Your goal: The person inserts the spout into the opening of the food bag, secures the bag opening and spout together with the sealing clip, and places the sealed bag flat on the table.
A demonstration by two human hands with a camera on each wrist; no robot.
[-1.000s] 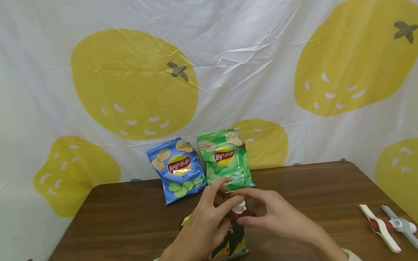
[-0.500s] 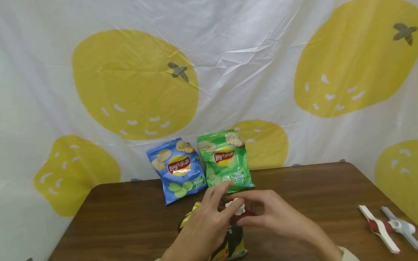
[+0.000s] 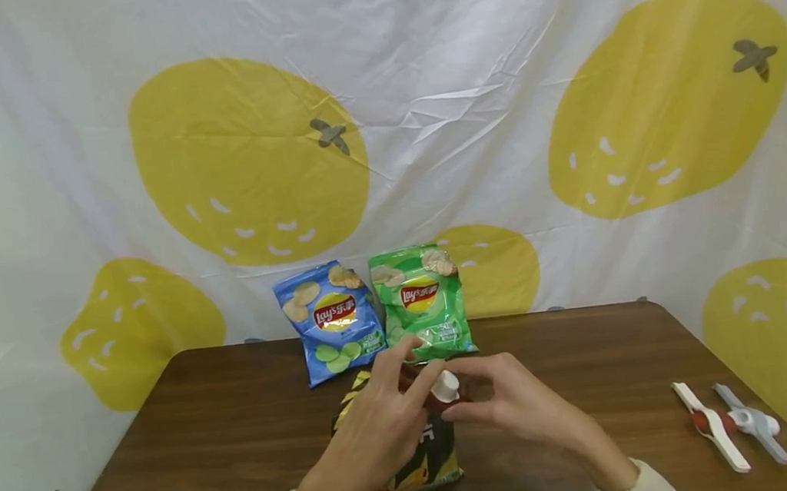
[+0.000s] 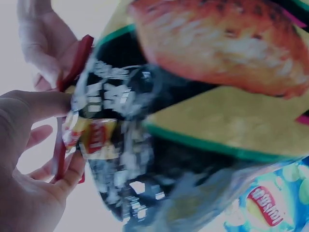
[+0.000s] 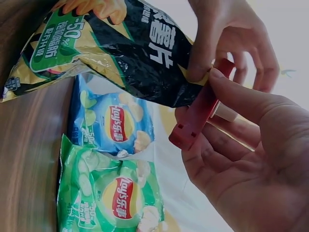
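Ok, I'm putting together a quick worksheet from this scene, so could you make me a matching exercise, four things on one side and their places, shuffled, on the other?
Things:
1. red clip
2. blue chip bag
3. grey-and-white clip
4. black chip bag

Places:
A. lying near the right edge of the table
B. nearest the person, partly hidden by the left hand in the head view
C. held in the fingers of the right hand
D. at the back, just left of the green chip bag

Pairs: 1-C, 2-D, 3-A, 4-B

Lemon-patterned cloth (image 3: 392, 145) hangs behind a brown table (image 3: 227, 420)
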